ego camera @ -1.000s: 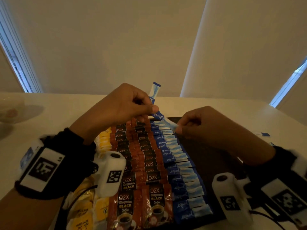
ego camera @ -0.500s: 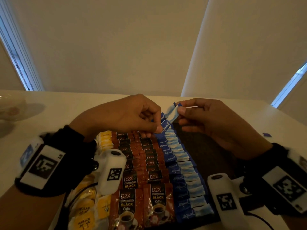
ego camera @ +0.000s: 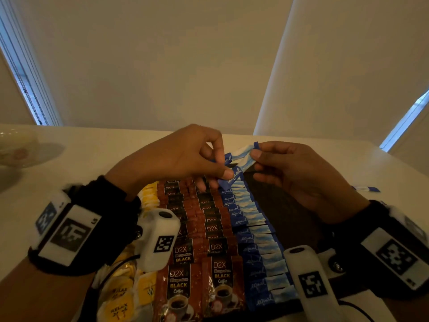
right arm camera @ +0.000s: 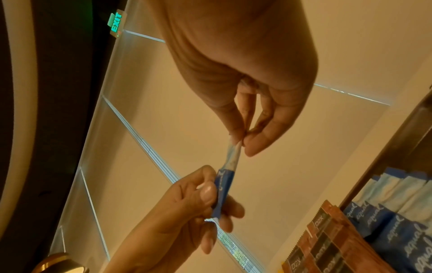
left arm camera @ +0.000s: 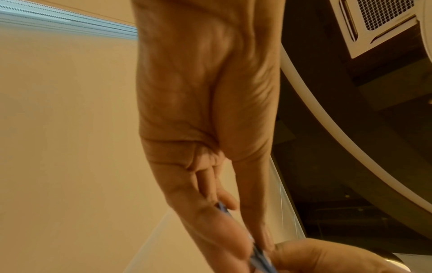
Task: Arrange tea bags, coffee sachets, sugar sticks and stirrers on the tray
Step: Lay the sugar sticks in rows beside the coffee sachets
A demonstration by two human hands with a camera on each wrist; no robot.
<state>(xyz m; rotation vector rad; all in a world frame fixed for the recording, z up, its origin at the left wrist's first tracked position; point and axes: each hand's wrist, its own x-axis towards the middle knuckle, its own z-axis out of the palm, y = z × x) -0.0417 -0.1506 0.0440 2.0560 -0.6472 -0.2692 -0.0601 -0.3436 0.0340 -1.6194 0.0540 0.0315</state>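
A blue-and-white sugar stick (ego camera: 241, 151) (right arm camera: 228, 177) hangs in the air between both hands, above the far end of the dark tray (ego camera: 292, 205). My left hand (ego camera: 222, 166) (right arm camera: 208, 195) pinches its blue end. My right hand (ego camera: 256, 160) (right arm camera: 240, 143) pinches its white end. A second stick (ego camera: 236, 173) lies just below, under my left thumb. On the tray lie a column of sugar sticks (ego camera: 251, 231) (right arm camera: 385, 212), two columns of brown coffee sachets (ego camera: 209, 231) (right arm camera: 327, 249) and yellow tea bags (ego camera: 130, 289). In the left wrist view only a blue sliver of stick (left arm camera: 259, 258) shows. No stirrers are visible.
A loose sugar stick (ego camera: 366, 188) lies on the white table to the right of the tray. A pale cup (ego camera: 14, 149) stands at the far left. The tray's right half (ego camera: 301, 219) is bare dark surface.
My right hand has lifted from the row's far end to meet my left hand. The stick that stood upright in my left hand is now held across between both hands.
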